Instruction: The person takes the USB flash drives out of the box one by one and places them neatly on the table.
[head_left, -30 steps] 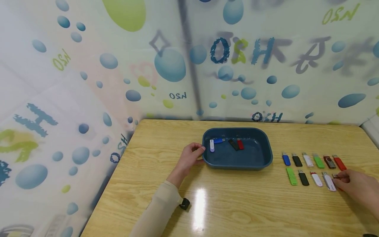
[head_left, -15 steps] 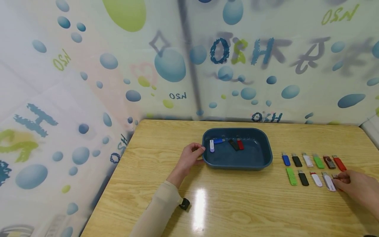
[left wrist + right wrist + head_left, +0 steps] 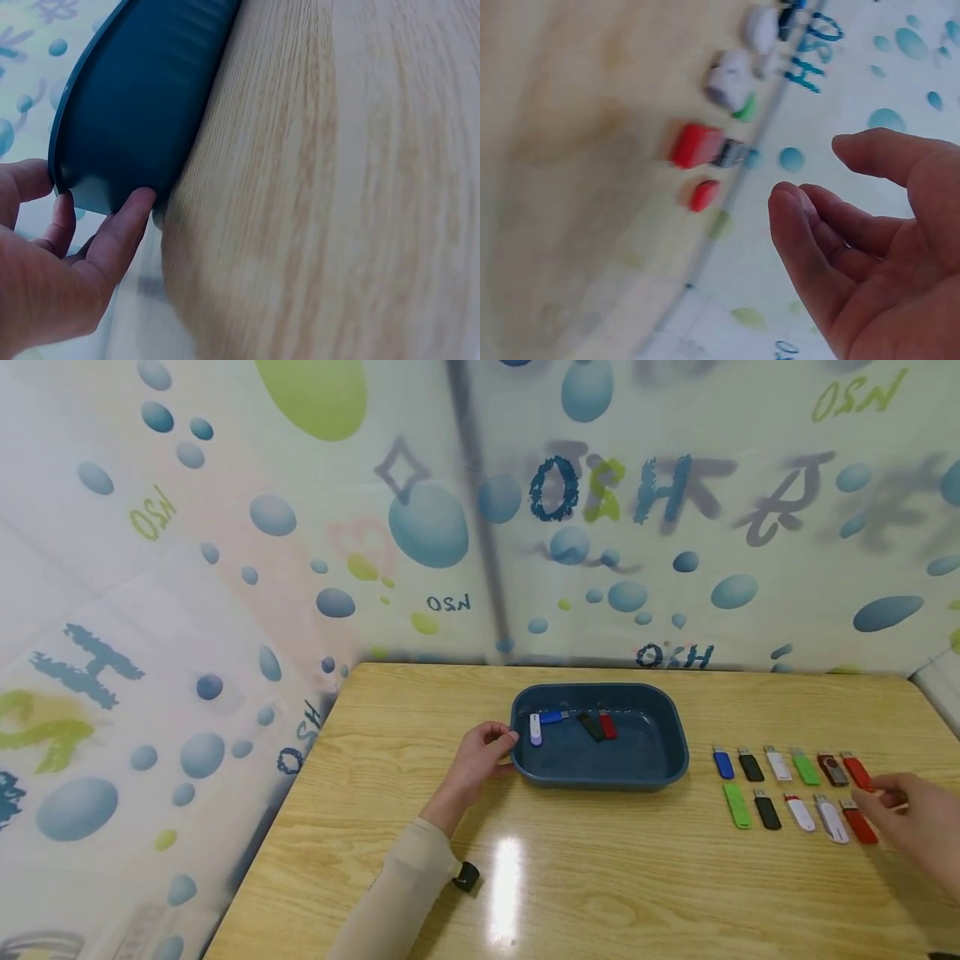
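Note:
In the head view my left hand [image 3: 480, 756] holds the left end of a dark blue plastic bin [image 3: 600, 768]; the left wrist view shows fingers at the rim and low on the bin's [image 3: 135, 112] outer wall. A white flash drive [image 3: 536, 730], a blue one, a black one and a red one lie inside. To the right, my right hand [image 3: 915, 818] hovers by the end of two rows of flash drives, thumb and fingers apart, holding nothing. Nearest to it are two red flash drives [image 3: 859, 824], one in each row.
The rows also hold a green flash drive [image 3: 737, 806], a black one [image 3: 767, 810], a white one with a red end [image 3: 799, 812] and several others. A patterned curtain [image 3: 427, 527] hangs behind the wooden table [image 3: 600, 877].
My right hand has let go of the front-row red flash drive and lifted slightly up and right, so that drive now shows fully. The left hand and bin keep their place.

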A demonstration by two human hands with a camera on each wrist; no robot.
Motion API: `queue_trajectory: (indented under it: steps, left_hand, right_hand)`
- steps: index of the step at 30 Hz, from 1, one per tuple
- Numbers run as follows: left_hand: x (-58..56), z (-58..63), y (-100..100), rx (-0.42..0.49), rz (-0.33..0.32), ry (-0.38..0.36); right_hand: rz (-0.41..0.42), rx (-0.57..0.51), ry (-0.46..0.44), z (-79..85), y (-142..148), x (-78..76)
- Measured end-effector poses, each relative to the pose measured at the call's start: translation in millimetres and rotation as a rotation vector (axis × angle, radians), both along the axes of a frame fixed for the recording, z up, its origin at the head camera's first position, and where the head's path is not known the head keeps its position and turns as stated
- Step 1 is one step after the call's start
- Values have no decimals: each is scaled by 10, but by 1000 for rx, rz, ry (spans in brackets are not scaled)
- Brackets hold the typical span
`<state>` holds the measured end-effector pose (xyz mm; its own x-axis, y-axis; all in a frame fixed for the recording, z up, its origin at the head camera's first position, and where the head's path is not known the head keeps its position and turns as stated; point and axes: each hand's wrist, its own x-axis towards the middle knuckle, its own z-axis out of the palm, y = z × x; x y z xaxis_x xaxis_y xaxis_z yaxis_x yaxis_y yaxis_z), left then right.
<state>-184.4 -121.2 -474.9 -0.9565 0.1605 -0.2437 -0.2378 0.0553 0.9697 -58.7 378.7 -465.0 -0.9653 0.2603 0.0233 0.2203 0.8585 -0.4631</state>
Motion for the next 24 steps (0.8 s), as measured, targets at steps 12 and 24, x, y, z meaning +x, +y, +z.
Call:
queue_trajectory:
  steps: [12, 24]
  left_hand:
    - [5, 12, -13, 6, -6, 2]
    - [12, 2, -16, 4, -4, -7]
  right_hand:
    - [80, 69, -23, 400, -460, -130]
    - [319, -4, 146, 550, -1172, -414]
